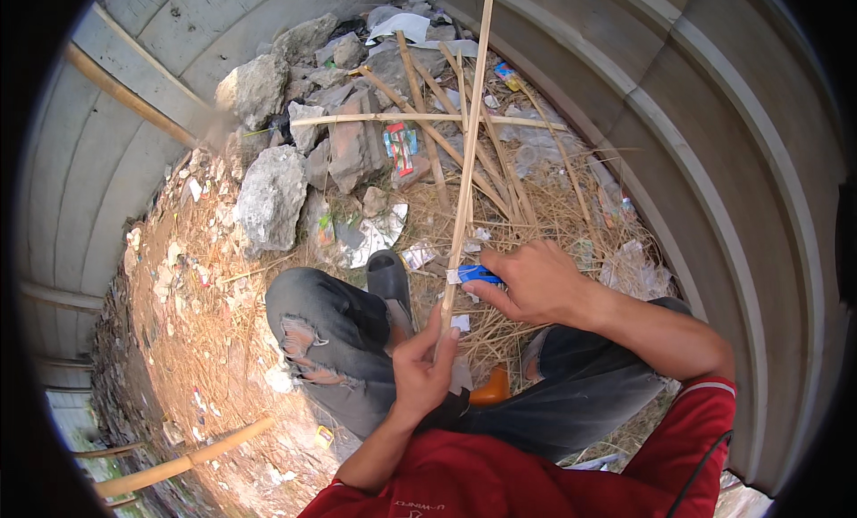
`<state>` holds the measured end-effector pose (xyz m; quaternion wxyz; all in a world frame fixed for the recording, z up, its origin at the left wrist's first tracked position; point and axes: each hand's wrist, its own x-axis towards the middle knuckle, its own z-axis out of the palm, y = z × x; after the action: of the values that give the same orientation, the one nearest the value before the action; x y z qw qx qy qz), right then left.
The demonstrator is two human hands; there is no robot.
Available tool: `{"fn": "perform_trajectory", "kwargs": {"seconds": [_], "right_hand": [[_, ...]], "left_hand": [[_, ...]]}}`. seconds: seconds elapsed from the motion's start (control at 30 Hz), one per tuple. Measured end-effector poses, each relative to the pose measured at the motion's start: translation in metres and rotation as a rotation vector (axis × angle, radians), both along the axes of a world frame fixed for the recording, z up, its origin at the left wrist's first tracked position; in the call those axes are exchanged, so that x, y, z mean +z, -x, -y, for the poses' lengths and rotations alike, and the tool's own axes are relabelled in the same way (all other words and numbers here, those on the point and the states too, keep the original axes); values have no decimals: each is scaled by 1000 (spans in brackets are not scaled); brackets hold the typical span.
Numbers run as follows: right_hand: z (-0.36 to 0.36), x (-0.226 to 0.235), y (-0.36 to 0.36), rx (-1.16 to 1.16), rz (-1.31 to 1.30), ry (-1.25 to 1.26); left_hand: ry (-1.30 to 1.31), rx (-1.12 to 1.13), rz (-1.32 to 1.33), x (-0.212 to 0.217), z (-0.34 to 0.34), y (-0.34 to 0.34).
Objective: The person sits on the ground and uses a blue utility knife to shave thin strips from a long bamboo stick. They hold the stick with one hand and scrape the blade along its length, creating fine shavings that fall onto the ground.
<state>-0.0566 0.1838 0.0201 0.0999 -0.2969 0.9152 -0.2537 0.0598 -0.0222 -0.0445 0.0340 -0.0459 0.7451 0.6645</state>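
Note:
A long, pale bamboo strip [469,152] rises from between my knees and runs past the top of the view. The fingers of my left hand [424,364] are closed round its lower end. In my right hand [546,281] is a blue utility knife [479,274], gripped with the thumb along its near side. Its short pale tip meets the strip just above my left fingers. My right palm and most of the knife's handle are hidden by the fingers and the back of the hand.
Several bamboo pieces [420,107] lie ahead on dry straw, one [428,119] crosswise. Grey rocks [272,197] and litter are piled beyond my dark slipper [388,281]. A corrugated wall [714,161] curves close on the right. An orange object [491,389] sits between my legs.

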Motion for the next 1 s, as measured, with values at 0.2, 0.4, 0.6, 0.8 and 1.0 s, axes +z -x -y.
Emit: {"fn": "perform_trajectory", "kwargs": {"seconds": [0.2, 0.4, 0.6, 0.8, 1.0], "right_hand": [[0, -14, 8, -95, -99, -60], [-41, -18, 61, -400, -103, 17], [-150, -35, 148, -916, -118, 30], [-219, -63, 162, -1028, -68, 490], [-129, -11, 120, -695, 373, 1101]], "left_hand": [[40, -5, -35, -3, 6, 3], [30, -87, 206, 1, 8, -37], [115, -264, 121, -16, 26, -100], [135, -253, 71, -19, 53, -122], [137, -192, -2, -35, 42, -98]]}}
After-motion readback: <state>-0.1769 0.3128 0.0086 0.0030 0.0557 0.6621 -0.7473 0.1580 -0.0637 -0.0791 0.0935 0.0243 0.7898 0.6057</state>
